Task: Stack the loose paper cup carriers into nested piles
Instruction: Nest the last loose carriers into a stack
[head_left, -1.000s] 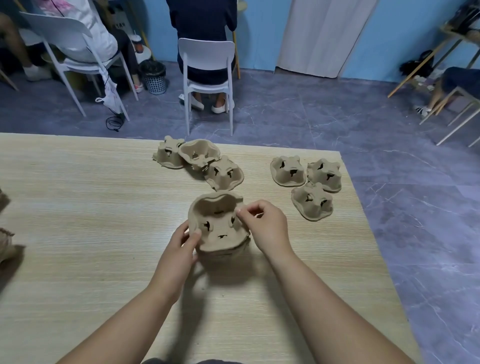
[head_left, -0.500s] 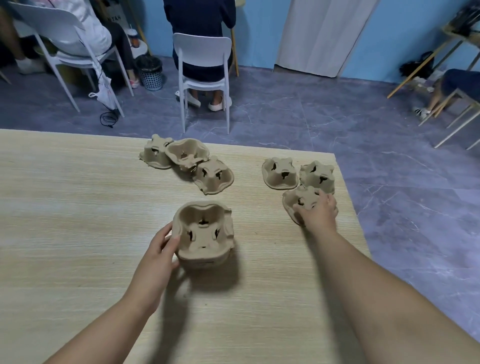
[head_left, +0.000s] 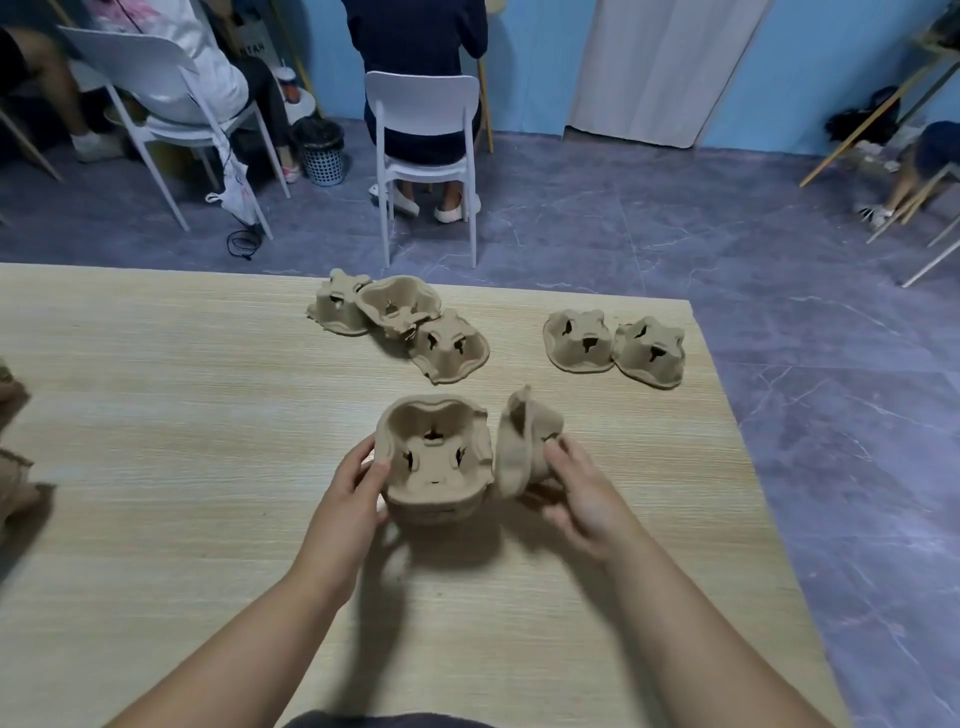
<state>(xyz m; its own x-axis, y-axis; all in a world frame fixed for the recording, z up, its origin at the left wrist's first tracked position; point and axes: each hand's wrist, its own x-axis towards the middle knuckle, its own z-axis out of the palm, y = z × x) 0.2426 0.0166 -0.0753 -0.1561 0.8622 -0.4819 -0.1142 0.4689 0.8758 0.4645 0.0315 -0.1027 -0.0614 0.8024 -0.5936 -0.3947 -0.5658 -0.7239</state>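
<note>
In the head view, the right hand (head_left: 582, 493), out at the far trio half a second ago, has brought one paper cup carrier (head_left: 524, 441) back. Its fingers curl round the carrier, which tilts on edge just beside the nested pile (head_left: 434, 457) on the wooden table (head_left: 156, 415). The left hand (head_left: 353, 488) still grips the pile's side. Two loose carriers (head_left: 579, 340) remain at the right and a cluster of three (head_left: 400, 312) lies behind, so nesting this one looks next.

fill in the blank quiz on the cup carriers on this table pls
1. The right hand holds a carrier to the ___ of the stack.
2. The left hand holds the stack's ___ side.
3. Near the table edge on the right lie ___ loose carriers.
4. The far cluster has ___ carriers.

Missing: right; left; two; three
</note>
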